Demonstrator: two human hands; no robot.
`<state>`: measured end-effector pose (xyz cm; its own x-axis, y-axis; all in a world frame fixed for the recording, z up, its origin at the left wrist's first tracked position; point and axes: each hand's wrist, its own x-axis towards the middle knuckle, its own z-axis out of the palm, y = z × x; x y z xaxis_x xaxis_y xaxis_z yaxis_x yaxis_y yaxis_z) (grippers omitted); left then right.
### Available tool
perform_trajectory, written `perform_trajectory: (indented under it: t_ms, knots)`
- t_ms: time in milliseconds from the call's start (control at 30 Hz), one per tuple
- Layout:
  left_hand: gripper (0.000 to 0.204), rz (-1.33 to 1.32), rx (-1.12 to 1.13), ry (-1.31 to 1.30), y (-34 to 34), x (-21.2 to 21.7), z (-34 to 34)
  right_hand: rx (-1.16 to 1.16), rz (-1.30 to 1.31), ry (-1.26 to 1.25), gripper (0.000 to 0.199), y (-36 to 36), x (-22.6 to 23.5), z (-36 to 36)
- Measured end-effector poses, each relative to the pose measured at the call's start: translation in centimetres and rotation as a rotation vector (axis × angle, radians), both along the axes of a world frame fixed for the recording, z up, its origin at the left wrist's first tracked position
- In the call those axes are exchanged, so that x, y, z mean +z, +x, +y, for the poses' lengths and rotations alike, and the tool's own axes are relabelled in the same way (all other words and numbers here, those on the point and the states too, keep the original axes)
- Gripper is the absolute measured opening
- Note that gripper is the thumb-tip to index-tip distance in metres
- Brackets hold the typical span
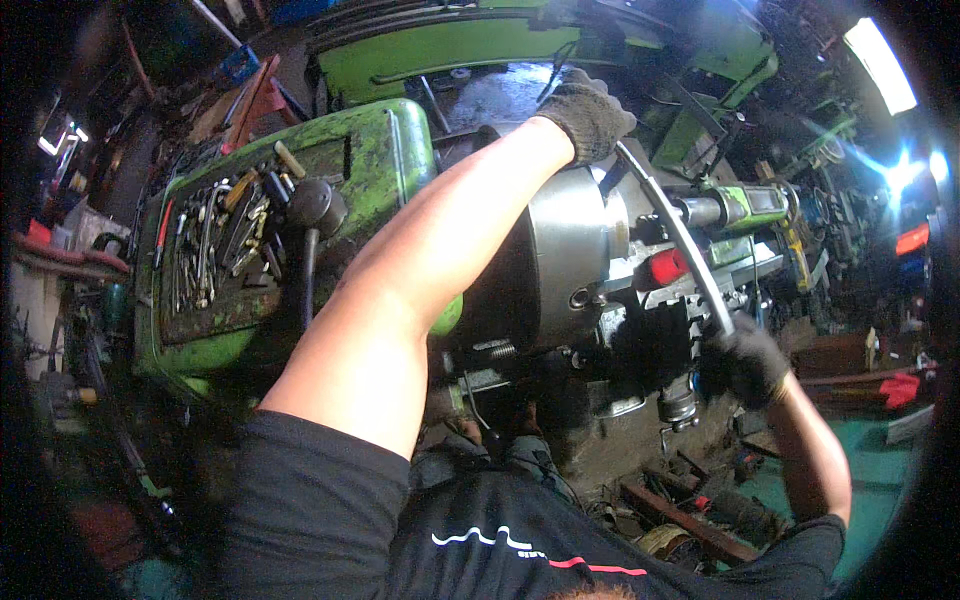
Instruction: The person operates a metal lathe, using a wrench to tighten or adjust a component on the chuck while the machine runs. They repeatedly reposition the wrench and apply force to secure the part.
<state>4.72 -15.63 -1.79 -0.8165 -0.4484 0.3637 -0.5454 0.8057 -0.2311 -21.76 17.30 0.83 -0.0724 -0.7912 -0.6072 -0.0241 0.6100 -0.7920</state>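
I stand over a green lathe (380, 140). My left hand (590, 115), in a grey work glove, grips the far end of a long curved steel bar (675, 235) above the round steel chuck (570, 260). My right hand (745, 360), in a dark glove, holds the near end of the same bar, low at the right. The bar runs diagonally across the chuck and the tool post (700, 270), which has a red piece on it.
Several wrenches and hand tools lie in a tray (220, 245) on top of the green headstock at the left. A black lever knob (315, 205) stands beside it. Metal scraps and bars lie on the floor (690, 520) below. Bright lamps glare at the right.
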Motion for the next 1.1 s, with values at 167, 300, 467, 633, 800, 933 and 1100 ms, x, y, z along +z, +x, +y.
perform_trajectory:
  t_ms: [167,300,467,633,800,933,1100]
  knots:
    - [0.02,-0.077,0.046,-0.053,-1.4,-0.4,0.6,-0.283,-0.144,-0.118,0.021,20.7,-1.3,1.8]
    - [0.024,-0.029,-0.088,-0.095,-4.3,0.2,1.5,-0.258,-0.153,-0.35,0.024,27.9,-5.4,1.9]
    - [0.022,-0.081,0.036,-0.195,-1.8,0.2,-1.1,0.045,-0.647,-0.122,0.024,20.8,-1.5,1.5]
    - [0.021,-0.358,-0.052,-0.178,-2.4,3.6,1.1,0.106,-0.609,0.054,0.039,14.2,1.4,2.2]
    - [0.019,-0.309,-0.102,-0.078,-2.1,4.6,-0.3,0.081,-0.893,0.094,0.038,16.9,2.2,0.6]
    - [0.012,-0.29,-0.095,-0.068,-1.4,8.0,0.3,0.253,-0.975,0.07,0.033,15.2,2.4,0.0]
    - [0.02,-0.274,0.143,0.125,3.4,8.5,3.8,0.411,-0.222,0.217,0.033,2.0,7.8,-3.2]
